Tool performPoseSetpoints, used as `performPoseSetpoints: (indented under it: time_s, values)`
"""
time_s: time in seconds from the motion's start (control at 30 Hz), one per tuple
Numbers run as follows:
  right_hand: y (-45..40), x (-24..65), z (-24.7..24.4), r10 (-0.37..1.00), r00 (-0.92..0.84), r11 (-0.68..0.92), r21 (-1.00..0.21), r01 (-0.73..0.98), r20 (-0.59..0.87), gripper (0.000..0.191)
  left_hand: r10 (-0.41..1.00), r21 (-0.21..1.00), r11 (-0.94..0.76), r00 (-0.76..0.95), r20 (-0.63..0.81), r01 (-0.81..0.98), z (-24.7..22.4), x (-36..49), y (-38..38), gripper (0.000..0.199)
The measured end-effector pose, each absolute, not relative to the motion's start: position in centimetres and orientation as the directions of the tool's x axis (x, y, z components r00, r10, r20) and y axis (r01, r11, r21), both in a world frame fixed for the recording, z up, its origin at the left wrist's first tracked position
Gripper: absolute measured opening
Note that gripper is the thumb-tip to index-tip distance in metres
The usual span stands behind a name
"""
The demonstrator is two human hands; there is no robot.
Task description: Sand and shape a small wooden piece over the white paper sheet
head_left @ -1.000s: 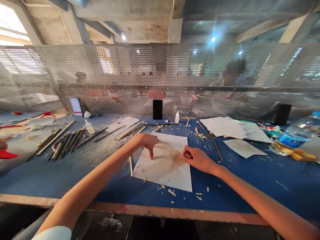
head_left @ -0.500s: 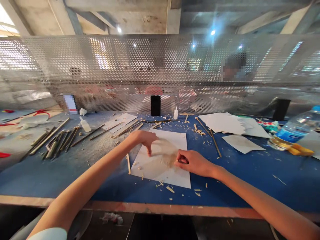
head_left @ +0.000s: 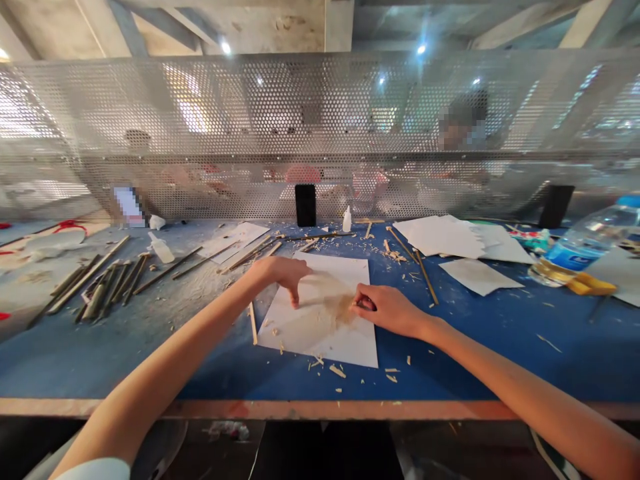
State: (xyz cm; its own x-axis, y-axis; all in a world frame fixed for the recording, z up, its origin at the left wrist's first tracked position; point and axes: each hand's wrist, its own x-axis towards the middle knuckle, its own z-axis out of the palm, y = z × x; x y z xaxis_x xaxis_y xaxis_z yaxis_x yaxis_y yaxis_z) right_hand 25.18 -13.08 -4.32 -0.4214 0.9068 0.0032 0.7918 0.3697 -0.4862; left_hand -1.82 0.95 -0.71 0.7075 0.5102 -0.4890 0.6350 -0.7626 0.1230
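Observation:
A white sheet of paper (head_left: 320,340) lies on the blue tabletop, with a brownish smudge of powder (head_left: 341,308) right of its middle. My left hand (head_left: 284,272) rests on the sheet's upper left part, thumb stretched down and apart from the fingers, nothing visible in it. Over the right side of the paper, my right hand (head_left: 390,310) is closed in a pinch beside the smudge; whatever its fingertips hold is too small to make out. Pale wood shavings (head_left: 337,371) lie along the sheet's near edge, and a thin wooden strip (head_left: 253,323) lies by its left edge.
Dark sticks (head_left: 113,287) and a white glue bottle (head_left: 161,248) lie at the left. Another small bottle (head_left: 347,219) and a black phone (head_left: 305,205) stand before the perforated metal screen (head_left: 280,120). White papers (head_left: 440,235) and a plastic bottle (head_left: 575,253) occupy the right.
The whole view has shifted slightly. Both hands keep nearly the same places on the sheet, and the smudge beside my right hand looks a little darker.

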Motion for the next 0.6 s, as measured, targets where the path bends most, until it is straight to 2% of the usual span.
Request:
performPoseSetpoints:
  time_s: [0.13, 0.3, 0.43, 0.6]
  values:
    - [-12.9, 25.2, -4.5, 0.916, -0.400, 0.358, -0.483, 0.799, 0.018, 0.014, 0.533, 0.087, -0.752, 0.680, -0.504, 0.654, -0.5, -1.7, 0.7, 0.101]
    - [-12.5, 25.5, -4.2, 0.924, -0.382, 0.322, -0.526, 0.787, -0.005, 0.020, 0.524, 0.103, -0.742, 0.669, -0.528, 0.662, -0.1, -1.7, 0.5, 0.099]
    - [-12.7, 25.4, -4.1, 0.898, -0.440, 0.347, -0.576, 0.740, -0.025, 0.020, 0.504, 0.150, -0.755, 0.711, -0.491, 0.639, -0.7, -2.0, 1.1, 0.108]
    - [-12.8, 25.5, -4.4, 0.888, -0.459, 0.367, -0.568, 0.737, -0.021, 0.019, 0.496, 0.156, -0.766, 0.728, -0.474, 0.624, -1.4, -2.2, 1.7, 0.116]
